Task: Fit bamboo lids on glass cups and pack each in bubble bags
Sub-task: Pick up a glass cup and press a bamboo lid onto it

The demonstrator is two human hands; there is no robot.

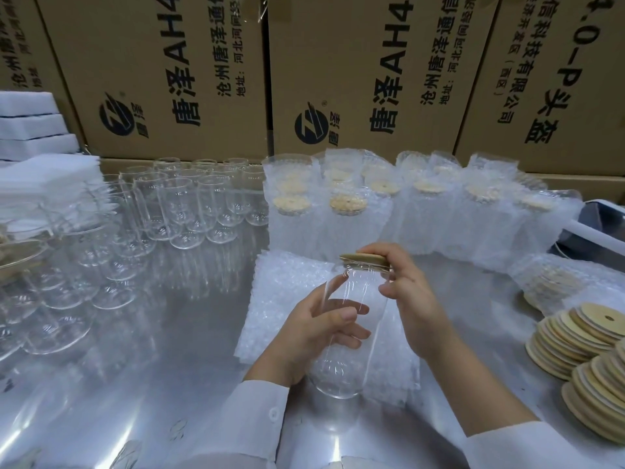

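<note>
Head view. Hard to read: clear glass on shiny metal worktop point(169, 350), so edges of the empty glass cups point(189, 204), upper left to mid left, smear together; no firm count, well over a dozen. Nearest ones cut off at the left edge. Dark grey item w/ white rim point(595, 225) at the right edge: can't tell what it is. Can't tell if the held cup's base touches the worktop.

Ctr frame: one glass cup point(348, 333), tilted, mouth away from the camera, over a flat pile of bubble bags point(280, 299). Left hand point(314, 336) fingers wrapped round the cup's body. Right hand point(406, 292) fingers clamped on the bamboo lid point(365, 259), which sits on the cup's mouth and is half hidden by that hand.

Behind: row of bagged cups point(422, 211), upright; 8 lids clear through the wrap, more at the back too blurred to count. Lower right: loose bamboo lids point(581, 336) in fanned rows, at least 2, cut off by the edge; a bag of lids point(548, 279) just above. Top: 4 cardboard boxes point(355, 62). Upper left: 3 white foam blocks point(33, 130), stacked, w/ sheets under them.
</note>
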